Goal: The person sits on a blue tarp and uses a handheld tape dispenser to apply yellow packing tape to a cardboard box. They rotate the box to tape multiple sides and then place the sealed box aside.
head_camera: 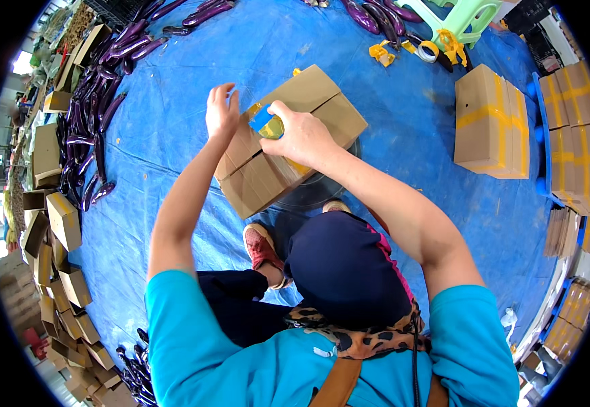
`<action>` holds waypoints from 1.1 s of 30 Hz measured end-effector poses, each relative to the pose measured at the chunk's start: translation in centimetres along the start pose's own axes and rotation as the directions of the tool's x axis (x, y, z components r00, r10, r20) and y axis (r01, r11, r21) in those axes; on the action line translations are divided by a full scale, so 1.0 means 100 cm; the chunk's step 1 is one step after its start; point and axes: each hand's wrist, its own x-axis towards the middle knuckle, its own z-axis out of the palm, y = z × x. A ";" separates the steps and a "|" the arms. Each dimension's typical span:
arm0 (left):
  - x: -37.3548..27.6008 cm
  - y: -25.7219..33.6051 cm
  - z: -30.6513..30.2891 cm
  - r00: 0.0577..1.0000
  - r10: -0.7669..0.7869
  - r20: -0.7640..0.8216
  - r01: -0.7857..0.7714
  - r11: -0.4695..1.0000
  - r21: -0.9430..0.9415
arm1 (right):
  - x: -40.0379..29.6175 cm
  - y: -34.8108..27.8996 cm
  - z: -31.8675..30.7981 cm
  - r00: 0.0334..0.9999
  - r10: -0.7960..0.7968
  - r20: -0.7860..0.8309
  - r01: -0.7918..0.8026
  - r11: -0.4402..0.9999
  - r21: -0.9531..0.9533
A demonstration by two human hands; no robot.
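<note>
A closed cardboard carton (257, 184) stands before me at a slant, its top flaps meeting in a narrow seam. My right hand (302, 133) grips a blue tape dispenser (261, 118) with a roll of yellow tape, over the carton's top near its far left edge. A strip of yellow tape (299, 167) shows on the near side of the top, partly behind the right hand. Beside the far left edge, my left hand (222, 113) is raised with nothing in it, its fingers apart. Whether it touches the carton I cannot tell.
Blue tarpaulin (401, 102) covers the floor. Eggplants (84, 119) lie heaped left, with open cartons (63, 221) beyond. Taped cartons (490, 122) stand right, near a blue pallet (540, 137). A green plastic stool (457, 25) and tape roll (427, 51) are at the far right.
</note>
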 end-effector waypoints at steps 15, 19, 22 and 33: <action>-0.134 0.100 -0.027 0.867 -0.171 0.468 -0.169 0.782 0.599 | 0.022 0.011 0.001 1.000 -0.019 0.005 0.019 0.997 -0.069; -0.122 0.114 -0.033 0.815 -0.254 0.521 -0.179 0.745 0.643 | 0.027 0.004 -0.004 0.999 -0.004 0.031 0.007 0.994 -0.105; -0.113 0.119 -0.031 0.749 -0.293 0.594 -0.250 0.704 0.664 | 0.027 0.007 -0.003 0.999 0.002 0.036 0.002 0.995 -0.096; -0.134 0.084 -0.023 0.846 -0.149 0.512 -0.184 0.821 0.541 | 0.020 0.003 -0.007 0.998 0.001 0.056 0.008 0.985 -0.173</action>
